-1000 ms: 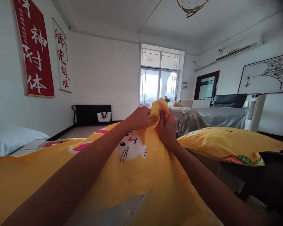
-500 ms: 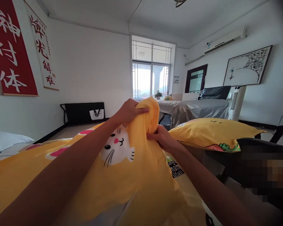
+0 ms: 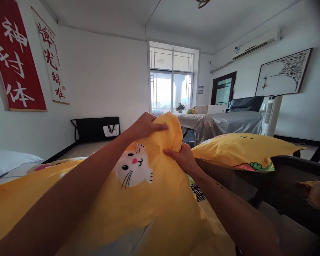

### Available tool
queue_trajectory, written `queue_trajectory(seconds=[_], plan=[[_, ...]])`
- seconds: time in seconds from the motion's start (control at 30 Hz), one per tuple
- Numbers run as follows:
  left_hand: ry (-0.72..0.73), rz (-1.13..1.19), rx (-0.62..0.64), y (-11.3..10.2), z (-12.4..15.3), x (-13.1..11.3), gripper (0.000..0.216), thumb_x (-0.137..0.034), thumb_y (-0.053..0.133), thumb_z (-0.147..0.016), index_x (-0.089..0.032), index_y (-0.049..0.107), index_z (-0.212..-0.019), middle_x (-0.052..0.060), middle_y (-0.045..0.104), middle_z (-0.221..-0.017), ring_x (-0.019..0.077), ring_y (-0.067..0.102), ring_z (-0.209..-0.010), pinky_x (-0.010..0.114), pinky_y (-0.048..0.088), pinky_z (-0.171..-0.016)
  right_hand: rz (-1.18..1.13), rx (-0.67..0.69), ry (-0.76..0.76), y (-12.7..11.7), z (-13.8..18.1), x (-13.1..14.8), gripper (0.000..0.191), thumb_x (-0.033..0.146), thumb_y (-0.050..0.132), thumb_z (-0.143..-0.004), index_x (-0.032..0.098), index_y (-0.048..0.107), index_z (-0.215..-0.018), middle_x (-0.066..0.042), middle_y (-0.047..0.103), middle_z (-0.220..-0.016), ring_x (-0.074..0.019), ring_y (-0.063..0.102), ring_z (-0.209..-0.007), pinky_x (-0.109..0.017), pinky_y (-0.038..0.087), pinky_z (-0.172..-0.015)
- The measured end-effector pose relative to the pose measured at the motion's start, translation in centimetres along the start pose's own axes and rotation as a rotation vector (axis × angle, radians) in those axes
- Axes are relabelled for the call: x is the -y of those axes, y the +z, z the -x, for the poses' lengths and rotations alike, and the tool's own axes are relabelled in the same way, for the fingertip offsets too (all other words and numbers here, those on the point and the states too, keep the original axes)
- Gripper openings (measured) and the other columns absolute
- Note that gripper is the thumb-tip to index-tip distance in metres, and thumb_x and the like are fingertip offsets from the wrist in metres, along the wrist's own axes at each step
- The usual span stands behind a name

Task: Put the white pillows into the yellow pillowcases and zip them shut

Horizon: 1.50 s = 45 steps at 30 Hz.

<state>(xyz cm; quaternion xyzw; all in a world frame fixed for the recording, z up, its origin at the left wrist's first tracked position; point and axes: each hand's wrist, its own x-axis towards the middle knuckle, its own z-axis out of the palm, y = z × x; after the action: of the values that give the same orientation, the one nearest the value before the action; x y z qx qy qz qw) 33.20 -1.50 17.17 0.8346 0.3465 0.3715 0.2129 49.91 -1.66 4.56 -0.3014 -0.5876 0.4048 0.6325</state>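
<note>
Both of my hands hold a raised corner of a yellow duvet cover (image 3: pixel 160 199) with a white whiskered animal face printed on it. My left hand (image 3: pixel 146 124) grips the top of the corner, thumb lying across the front. Lower down on the right edge, my right hand (image 3: pixel 180 156) pinches the cloth with its thumb in front; its other fingers are mostly hidden behind. The corner stands up rounded and looks filled. The rest of the cover spreads over the bed towards me and to the left, with a pale grey patch showing at the bottom.
A yellow pillow (image 3: pixel 237 151) lies on dark furniture at right. A white pillow (image 3: pixel 10 161) is at the left edge. Beyond stand a table under a silvery sheet (image 3: pixel 229 122), a white tower unit (image 3: pixel 270 115) and a black bench-like piece (image 3: pixel 89 128) by the wall.
The held corner has become smoother and wider, with fewer folds between my hands. My right hand has shifted slightly, its thumb now flatter on the front. The view has turned a little left.
</note>
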Motion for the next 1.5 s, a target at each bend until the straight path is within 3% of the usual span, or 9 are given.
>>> queue_trajectory(seconds=[0.3,0.53,0.73,0.87,1.07,1.27,1.33,1.4,1.5], plan=[[0.038,0.024,-0.008,0.2,-0.1,1.2,0.043,-0.051,0.073,-0.066,-0.017,0.049,-0.054,0.000,0.050,-0.056,0.0076,0.046,-0.046,0.023,0.029,-0.043,0.480,-0.102,-0.092,-2.4,-0.2,1.1,0.040,0.050,0.073,-0.060,0.015,0.055,-0.049,0.001,0.054,-0.049,-0.0129,0.048,-0.049,-0.023,0.034,-0.041],[0.067,0.083,-0.026,-0.1,0.2,0.7,0.040,-0.048,0.073,-0.066,-0.016,0.051,-0.055,0.000,0.053,-0.057,0.0086,0.050,-0.047,0.023,0.033,-0.043,0.088,-0.055,0.055,-2.0,2.4,-0.1,0.041,0.040,0.078,-0.057,0.018,0.066,-0.089,-0.005,0.070,-0.080,-0.0219,0.065,-0.072,-0.033,0.052,-0.065],[0.097,0.052,-0.028,0.1,-0.2,-0.4,0.042,-0.045,0.074,-0.065,-0.017,0.046,-0.051,-0.003,0.045,-0.052,0.0067,0.043,-0.044,0.023,0.030,-0.043,0.310,0.022,0.129,0.2,4.8,-0.6,0.028,0.040,0.073,-0.062,0.017,0.063,-0.074,-0.004,0.069,-0.069,-0.0234,0.064,-0.065,-0.028,0.047,-0.050],[0.106,0.025,0.008,0.0,-0.1,-0.8,0.040,-0.049,0.072,-0.066,-0.016,0.052,-0.054,0.000,0.049,-0.055,0.0072,0.043,-0.046,0.024,0.029,-0.045,0.277,-0.073,0.033,0.6,4.5,-1.5,0.033,0.044,0.068,-0.067,0.017,0.060,-0.084,-0.008,0.071,-0.082,-0.0248,0.065,-0.073,-0.031,0.051,-0.056],[0.110,-0.025,0.017,0.2,0.1,-0.8,0.042,-0.050,0.073,-0.065,-0.017,0.050,-0.052,-0.001,0.045,-0.053,0.0067,0.039,-0.045,0.024,0.024,-0.044,0.310,-0.284,-0.173,0.8,2.8,-6.1,0.038,0.047,0.065,-0.071,0.015,0.060,-0.091,-0.010,0.070,-0.092,-0.0250,0.062,-0.082,-0.032,0.051,-0.065],[0.074,-0.065,0.000,0.8,0.0,-0.1,0.035,-0.041,0.067,-0.072,-0.017,0.048,-0.054,-0.003,0.043,-0.055,0.0072,0.039,-0.047,0.024,0.026,-0.045,0.299,-0.099,-0.023,0.0,0.6,-6.1,0.039,0.053,0.060,-0.072,0.014,0.064,-0.071,-0.006,0.067,-0.068,-0.0207,0.057,-0.064,-0.028,0.043,-0.051],[0.078,-0.062,0.014,0.5,0.3,0.6,0.025,-0.037,0.060,-0.077,-0.017,0.053,-0.063,-0.002,0.048,-0.060,0.0087,0.044,-0.052,0.024,0.031,-0.048,0.358,-0.091,-0.023,-0.8,0.2,-5.5,0.038,0.053,0.062,-0.069,0.016,0.060,-0.062,-0.003,0.062,-0.060,-0.0177,0.052,-0.057,-0.026,0.039,-0.048],[0.089,-0.024,0.046,-0.4,0.9,1.7,0.022,-0.037,0.057,-0.080,-0.018,0.061,-0.090,0.001,0.058,-0.074,0.0122,0.054,-0.065,0.025,0.039,-0.056,0.408,-0.163,-0.064,-1.1,0.2,-5.2,0.036,0.050,0.062,-0.068,0.017,0.055,-0.057,-0.001,0.057,-0.054,-0.0148,0.046,-0.054,-0.025,0.036,-0.045],[0.041,-0.005,0.086,-2.7,2.3,4.4,0.064,-0.047,0.058,-0.079,-0.025,0.038,-0.136,0.008,0.062,-0.112,0.0191,0.059,-0.099,0.030,0.045,-0.080,0.389,-0.299,-0.143,-0.6,0.6,-5.5,0.028,0.044,0.059,-0.070,0.019,0.052,-0.061,0.001,0.055,-0.057,-0.0136,0.043,-0.055,-0.024,0.035,-0.046]])
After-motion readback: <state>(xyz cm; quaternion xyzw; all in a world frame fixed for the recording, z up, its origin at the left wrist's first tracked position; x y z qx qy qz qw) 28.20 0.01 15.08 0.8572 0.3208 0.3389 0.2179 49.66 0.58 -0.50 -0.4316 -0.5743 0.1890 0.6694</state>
